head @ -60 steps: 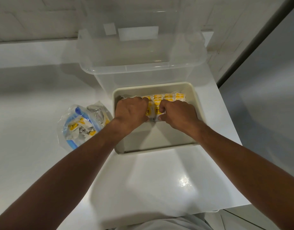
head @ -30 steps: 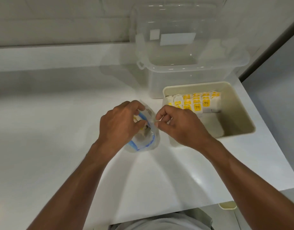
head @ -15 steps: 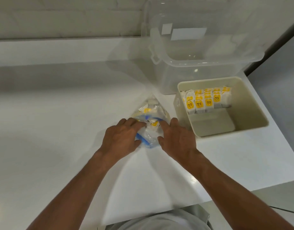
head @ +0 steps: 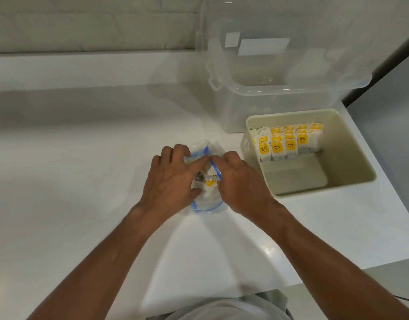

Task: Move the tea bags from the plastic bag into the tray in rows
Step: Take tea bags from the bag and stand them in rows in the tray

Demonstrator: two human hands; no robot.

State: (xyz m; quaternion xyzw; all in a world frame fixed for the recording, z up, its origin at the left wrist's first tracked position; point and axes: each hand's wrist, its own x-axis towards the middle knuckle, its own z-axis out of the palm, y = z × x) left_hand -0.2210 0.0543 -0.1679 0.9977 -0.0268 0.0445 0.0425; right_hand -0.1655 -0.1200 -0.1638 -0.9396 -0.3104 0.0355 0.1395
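Note:
A clear plastic bag [head: 204, 204] with a blue zip rim lies on the white counter, and white-and-yellow loose tea bags [head: 209, 183] show through its open mouth. My left hand [head: 173, 179] grips the bag's left side, thumb low and fingers over the top. My right hand [head: 238, 183] curls its fingers at the blue rim on the right side; its fingertips are hidden. To the right stands the beige tray [head: 355, 158]. Several rows of upright tea bags [head: 289, 142] fill its far-left part.
A large clear plastic storage box [head: 279, 88] stands directly behind the tray. The counter's right edge [head: 383, 172] runs close past the tray, and the front edge is near my body. The tray's near half has a bare floor.
Both hands left the tray and went to the plastic bag on the left. Since half a second ago they have closed in on the bag's mouth, fingers now curled at its rim.

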